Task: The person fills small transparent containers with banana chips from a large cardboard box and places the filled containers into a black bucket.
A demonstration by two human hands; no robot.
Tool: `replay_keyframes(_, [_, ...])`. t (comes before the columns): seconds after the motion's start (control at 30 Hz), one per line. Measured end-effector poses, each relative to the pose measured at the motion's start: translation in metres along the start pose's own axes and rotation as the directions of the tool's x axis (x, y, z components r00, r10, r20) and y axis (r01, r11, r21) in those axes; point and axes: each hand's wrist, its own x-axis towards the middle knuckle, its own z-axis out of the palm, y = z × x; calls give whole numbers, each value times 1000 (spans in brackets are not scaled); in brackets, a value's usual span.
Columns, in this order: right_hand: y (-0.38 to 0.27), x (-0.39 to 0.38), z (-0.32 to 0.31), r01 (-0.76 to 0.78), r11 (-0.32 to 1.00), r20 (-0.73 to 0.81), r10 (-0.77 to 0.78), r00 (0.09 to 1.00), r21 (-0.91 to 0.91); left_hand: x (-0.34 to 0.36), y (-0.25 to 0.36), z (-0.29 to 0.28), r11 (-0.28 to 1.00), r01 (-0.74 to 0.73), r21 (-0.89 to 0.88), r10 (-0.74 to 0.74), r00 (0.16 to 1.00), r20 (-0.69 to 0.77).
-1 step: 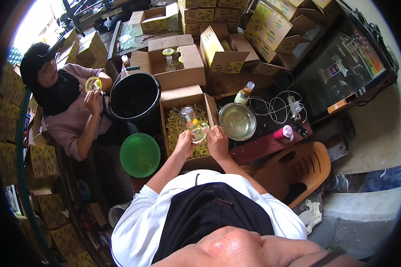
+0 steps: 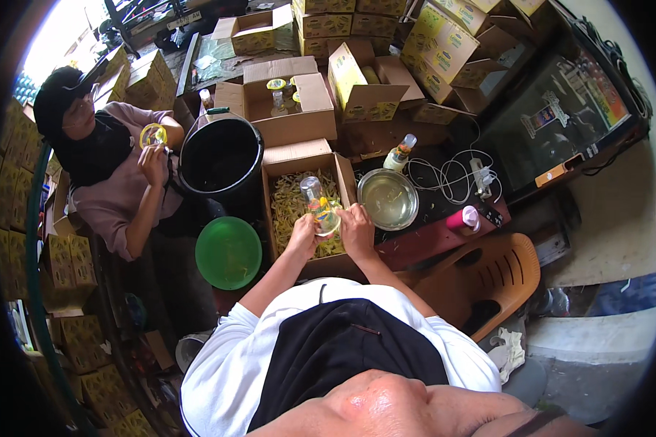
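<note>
The bottle (image 2: pixel 320 207) had shifted slightly rightward since the earlier frame, over the box (image 2: pixel 348 185). Its long axis slanted, clear end pointing away and left. The left hand (image 2: pixel 303 234) had its fingers closed on it; the right hand (image 2: pixel 356 229) had bent fingers at the nearer end, grip unclear.

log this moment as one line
left hand: holding clear bottle | right hand: at bottle's wide end | under bottle: open carton of yellow strips | right of carton: round bowl
</note>
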Motion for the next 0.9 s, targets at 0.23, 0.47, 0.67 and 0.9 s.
replay_keyframes(0.23, [-13, 0, -42, -12, 991, -42, 18, 999, 132, -2, 12, -13, 981, -178, -79, 179, 984, 8])
replay_keyframes(0.47, [-20, -19, -45, 117, 992, -19, -116, 993, 39, -15, 3, -4, 982, -100, -160, 104, 995, 13])
replay_keyframes(0.67, [-23, -18, -28, 136, 991, -3, -136, 991, 19, -27, 5, -5, 971, -90, -221, 95, 995, 16])
replay_keyframes(0.9, [-9, -5, -18, -95, 972, 51, 86, 995, 213, -38, -2, 8, 974, -100, -202, 107, 994, 21])
